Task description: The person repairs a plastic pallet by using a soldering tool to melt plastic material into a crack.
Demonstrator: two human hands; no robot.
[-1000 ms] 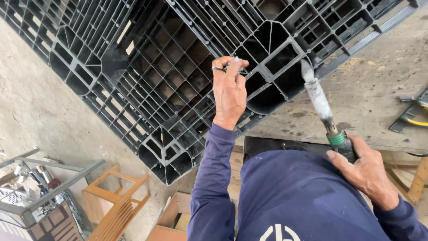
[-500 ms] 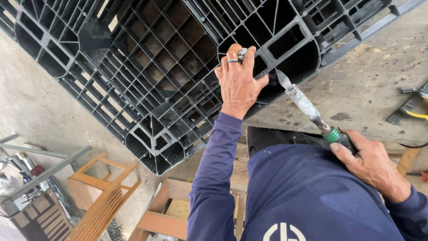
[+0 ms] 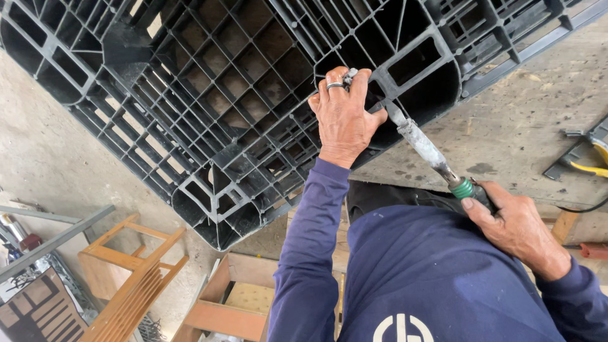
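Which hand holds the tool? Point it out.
The right hand grips the metal-tipped tool by its green-collared handle; the left hand, wearing a ring, only rests on the black plastic pallet.

Under the left hand point(image 3: 342, 120) lies a black ribbed plastic pallet point(image 3: 209, 114), matt and dusty, and a smooth silvery metal ring point(image 3: 334, 85) shines on one finger of that hand. The right hand point(image 3: 516, 228) grips a tool with a dull grey, crusted metal shaft point(image 3: 421, 142) and a glossy green plastic collar point(image 3: 463, 188). Beyond it spreads a rough, stained grey concrete floor point(image 3: 513, 126); left of the left hand stand bare, matt pale wooden frames point(image 3: 130, 272).
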